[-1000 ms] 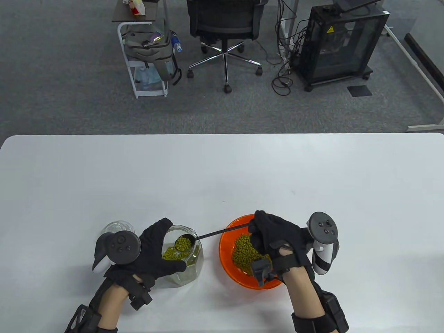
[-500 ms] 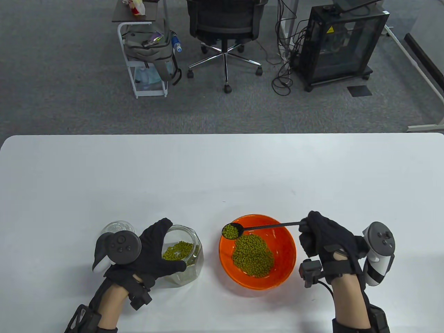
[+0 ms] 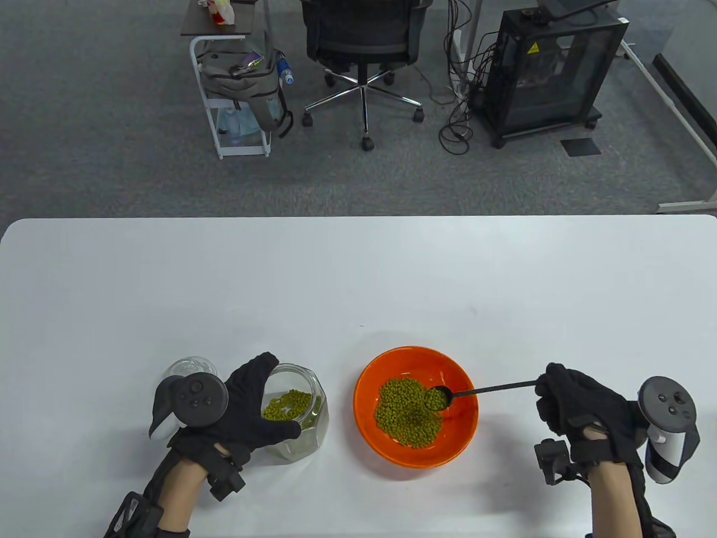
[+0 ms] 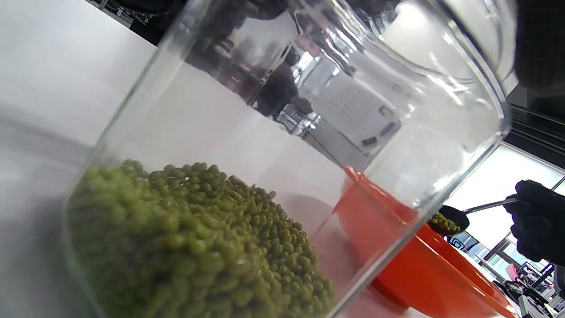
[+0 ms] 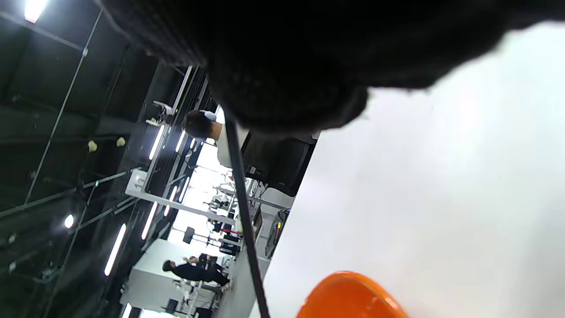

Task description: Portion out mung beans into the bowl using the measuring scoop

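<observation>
An orange bowl (image 3: 465, 386) holds a heap of mung beans (image 3: 404, 412) near the table's front middle. My right hand (image 3: 566, 400) grips the end of a black measuring scoop (image 3: 493, 388), whose cup, full of beans, hangs over the bowl's middle. In the right wrist view the scoop's handle (image 5: 242, 212) runs down from my glove toward the bowl (image 5: 348, 296). My left hand (image 3: 252, 412) is curled round a tilted glass jar (image 3: 305, 428) partly filled with beans. The left wrist view shows the jar (image 4: 309, 132), the bowl (image 4: 397, 265) and the scoop (image 4: 450, 220) above it.
A round glass lid (image 3: 190, 367) lies on the white table (image 3: 358, 280) behind my left hand. Beyond the table's far edge stand an office chair (image 3: 364, 45), a cart (image 3: 235, 84) and a black cabinet (image 3: 552, 67).
My right hand carried the loaded scoop from the jar rightward, past the bowl's left rim, to above the bowl's middle. The left hand and jar have not moved.
</observation>
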### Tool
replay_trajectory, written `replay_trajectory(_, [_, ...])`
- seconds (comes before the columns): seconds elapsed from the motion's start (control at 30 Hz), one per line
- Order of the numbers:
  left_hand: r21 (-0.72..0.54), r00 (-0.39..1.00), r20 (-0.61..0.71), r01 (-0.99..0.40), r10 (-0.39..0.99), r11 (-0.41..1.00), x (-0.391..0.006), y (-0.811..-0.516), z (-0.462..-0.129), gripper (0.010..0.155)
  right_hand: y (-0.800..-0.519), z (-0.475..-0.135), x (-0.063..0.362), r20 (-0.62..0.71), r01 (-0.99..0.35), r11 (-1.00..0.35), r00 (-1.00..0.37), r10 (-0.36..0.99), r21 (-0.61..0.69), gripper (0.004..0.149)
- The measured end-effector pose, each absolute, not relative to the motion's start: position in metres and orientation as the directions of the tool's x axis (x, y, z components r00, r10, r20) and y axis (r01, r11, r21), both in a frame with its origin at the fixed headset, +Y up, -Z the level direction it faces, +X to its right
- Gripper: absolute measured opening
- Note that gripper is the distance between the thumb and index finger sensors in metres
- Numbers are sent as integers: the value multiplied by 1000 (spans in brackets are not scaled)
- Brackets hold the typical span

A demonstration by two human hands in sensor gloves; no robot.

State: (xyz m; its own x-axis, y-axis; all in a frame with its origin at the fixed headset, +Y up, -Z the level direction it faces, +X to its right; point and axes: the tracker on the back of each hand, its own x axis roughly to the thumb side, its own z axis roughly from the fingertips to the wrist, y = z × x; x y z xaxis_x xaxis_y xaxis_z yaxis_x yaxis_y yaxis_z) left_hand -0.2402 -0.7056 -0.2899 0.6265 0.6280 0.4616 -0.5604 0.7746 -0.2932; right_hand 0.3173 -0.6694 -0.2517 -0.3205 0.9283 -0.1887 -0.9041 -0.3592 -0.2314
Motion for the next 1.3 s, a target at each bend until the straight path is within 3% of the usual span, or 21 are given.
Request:
replay_trajectory(0.17, [-293,627,461,-561,628,774,-240,-706,-290,125,-658,-246,300,-108,-838,-500,-488,866,-218,44])
replay_trajectory(0.37, [-292,627,461,-560,627,775,-240,-705,-290,125,-639,-237,262,85,-672,-687,-729,679,-277,44])
replay_trajectory(0.53, [-293,627,462,-560,627,775,-240,-705,-290,125,-620,-221,228,232,-436,-816,-899,373,-379,44])
replay_trajectory(0.73, [-293,627,462,-560,627,775,-240,-705,-290,125,-604,-199,196,441,-271,-843,-896,46,-464,44])
replay_trajectory(0.97, [-293,628,462,-558,626,776,-240,-705,-290,125,-597,-188,190,518,-321,-815,-855,30,-483,45])
replay_trajectory(1.03, [-293,628,462,-559,626,776,-240,-705,-290,125,-594,-186,193,538,-397,-747,-841,63,-533,44])
replay_trajectory(1.1, [-292,629,462,-558,626,776,-240,-705,-290,125,-592,-189,197,520,-427,-766,-842,142,-482,44])
replay_trajectory(1.3, [-293,628,462,-559,626,776,-240,-705,-289,125,-587,-193,204,529,-540,-678,-809,256,-498,43])
